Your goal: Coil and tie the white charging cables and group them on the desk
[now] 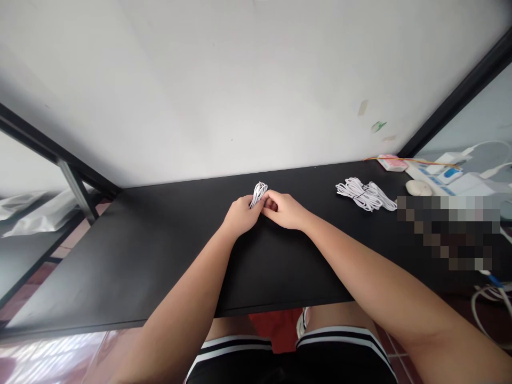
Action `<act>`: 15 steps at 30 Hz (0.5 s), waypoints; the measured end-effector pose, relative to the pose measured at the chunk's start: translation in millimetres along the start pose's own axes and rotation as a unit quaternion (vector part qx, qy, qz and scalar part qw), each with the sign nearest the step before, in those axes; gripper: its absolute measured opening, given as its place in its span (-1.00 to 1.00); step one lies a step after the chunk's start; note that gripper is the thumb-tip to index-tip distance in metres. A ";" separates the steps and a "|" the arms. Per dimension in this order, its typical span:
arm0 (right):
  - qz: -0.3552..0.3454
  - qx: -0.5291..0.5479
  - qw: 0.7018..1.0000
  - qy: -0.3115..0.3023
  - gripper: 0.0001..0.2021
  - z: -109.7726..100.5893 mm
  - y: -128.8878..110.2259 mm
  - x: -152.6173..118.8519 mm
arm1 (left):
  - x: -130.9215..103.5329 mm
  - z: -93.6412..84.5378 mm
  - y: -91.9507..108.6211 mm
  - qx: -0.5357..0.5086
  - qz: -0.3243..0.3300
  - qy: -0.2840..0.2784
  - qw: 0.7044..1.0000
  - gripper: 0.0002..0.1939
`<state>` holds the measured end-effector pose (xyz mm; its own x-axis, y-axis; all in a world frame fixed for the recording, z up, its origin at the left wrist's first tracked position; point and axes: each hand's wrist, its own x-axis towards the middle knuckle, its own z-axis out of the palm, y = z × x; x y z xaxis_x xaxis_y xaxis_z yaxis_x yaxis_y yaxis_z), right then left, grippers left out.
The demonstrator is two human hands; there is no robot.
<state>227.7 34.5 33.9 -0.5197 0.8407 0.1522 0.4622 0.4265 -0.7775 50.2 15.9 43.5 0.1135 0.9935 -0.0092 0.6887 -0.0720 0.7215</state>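
A coiled white cable (259,191) stands up out of my left hand (242,214), whose fingers are wrapped round the bundle above the black table (168,250). My right hand (286,209) meets it from the right, thumb and fingertips pinched together against the same bundle. The lower part of the coil is hidden behind the fingers. Whether a tie is around this coil I cannot tell. To the right on the table lie more bundled white cables (366,193), with a dark tie showing across them.
At the right stand a white power strip (434,178) with plugged-in adapters, a pink-and-white box (392,162) and a rounded white object (418,188). A pixelated patch hides part of the right side. A white wall (224,106) rises behind the table; a black frame post (44,141) slants at left.
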 end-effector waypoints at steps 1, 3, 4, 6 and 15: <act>0.001 0.000 1.000 -0.001 -0.87 0.0 -0.1 -0.1 | 0.1 0.0 -0.1 -0.001 0.000 -0.001 1.000 -0.55; 0.003 0.002 1.000 -0.002 -0.87 0.2 -0.2 -0.1 | 0.2 -0.1 -0.4 -0.002 0.000 -0.003 1.000 -0.56; 0.004 0.004 1.000 -0.002 -0.86 0.3 -0.3 0.0 | 0.3 0.0 -0.7 -0.002 0.001 -0.003 1.000 -0.56; 0.007 0.006 1.000 -0.004 -0.86 0.4 -0.5 0.2 | 0.5 0.1 -1.3 0.000 0.002 -0.003 1.000 -0.57; 0.019 -0.010 0.999 -0.025 -0.87 -0.4 -2.6 0.2 | -1.0 -0.3 0.0 0.012 0.000 -0.011 1.000 -0.62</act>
<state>226.7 33.7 36.2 -0.5371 0.8385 0.0921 0.4958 0.4021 -0.7697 49.8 14.9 43.8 0.1292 0.9913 -0.0235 0.7053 -0.0752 0.7050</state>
